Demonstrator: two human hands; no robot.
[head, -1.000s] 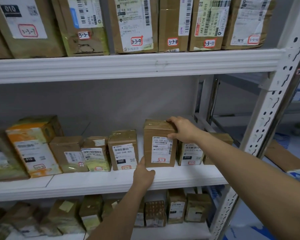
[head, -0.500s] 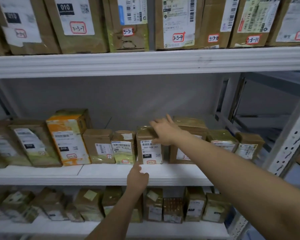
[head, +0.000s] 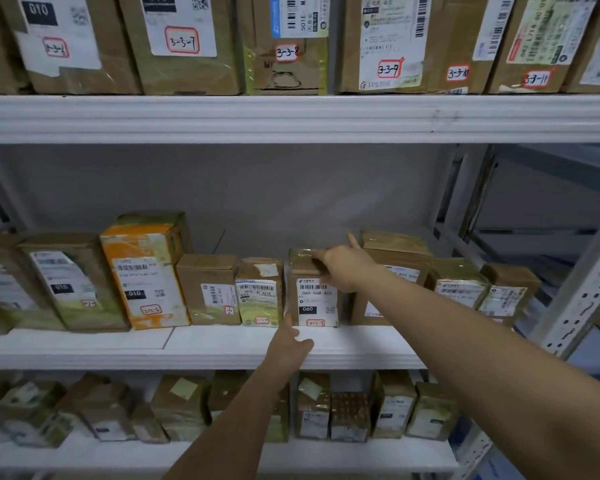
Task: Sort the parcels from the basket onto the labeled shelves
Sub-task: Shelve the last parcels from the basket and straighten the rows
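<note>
In the middle of the frame the person is working along the white metal middle shelf (head: 222, 348), where a row of taped parcels is standing. The right hand (head: 343, 268) is resting on the upper right corner of a small brown cardboard parcel with a white label reading 060 (head: 312, 289); its fingers are blurred, one seems to be pointing up and back, and whether any are curling over the parcel's top cannot be told. The left hand (head: 290, 344) is lying on the shelf's front lip just below that parcel, forefinger stretched toward its lower left corner, other fingers loosely bent, holding nothing. Judging from this, the parcel is being nudged into line, and a push from the top corner alone could be tipping it backward or skewing it against the yellow-green taped parcel (head: 258, 296) just to its left, since the gap there is narrow. The taller brown box (head: 395, 258) to the right is sitting close behind the right wrist, so a sweep of the forearm could be knocking it. Open room is lying behind the row toward the grey back wall and above it, under the upper white shelf (head: 291, 119); the bare strip in front is shallow. The basket is not showing.
</note>
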